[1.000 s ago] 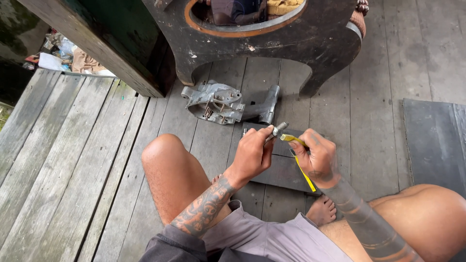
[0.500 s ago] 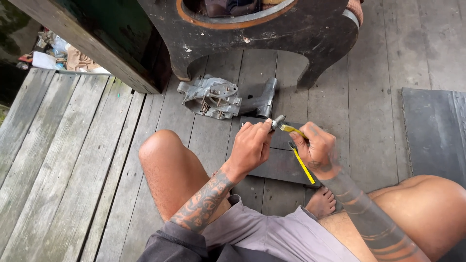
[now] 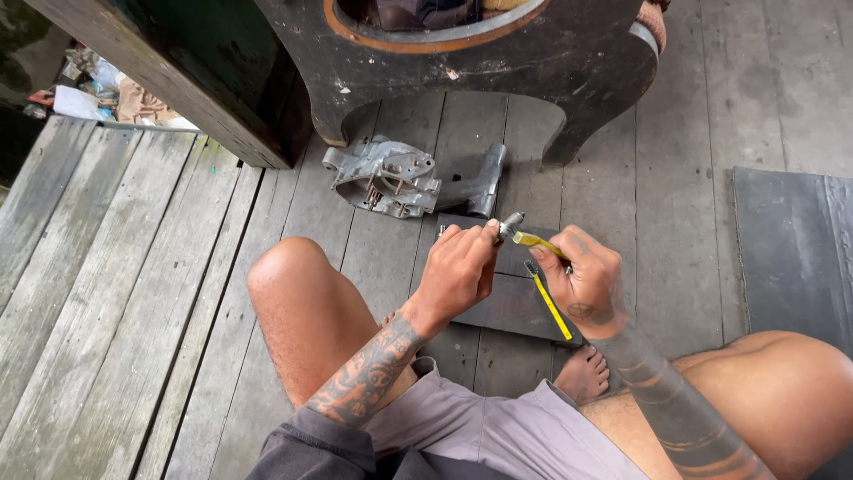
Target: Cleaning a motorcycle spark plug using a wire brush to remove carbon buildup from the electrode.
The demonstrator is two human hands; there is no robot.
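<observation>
The left hand [image 3: 458,271] pinches a small grey metal part [image 3: 510,226] at its fingertips, held above a dark flat slab [image 3: 511,302] on the wooden plank floor [image 3: 133,293]. The right hand [image 3: 582,280] grips a yellow-handled tool [image 3: 549,302] whose tip meets the part. Just beyond, a grey cast-metal housing [image 3: 391,178] lies before a dark arched wooden stand [image 3: 498,71].

You'll find no labels, signs or screens here; only crumpled wrappers and packets [image 3: 98,89], white, tan and pale blue, lie heaped beyond the plank floor [image 3: 107,293] at the upper left.
</observation>
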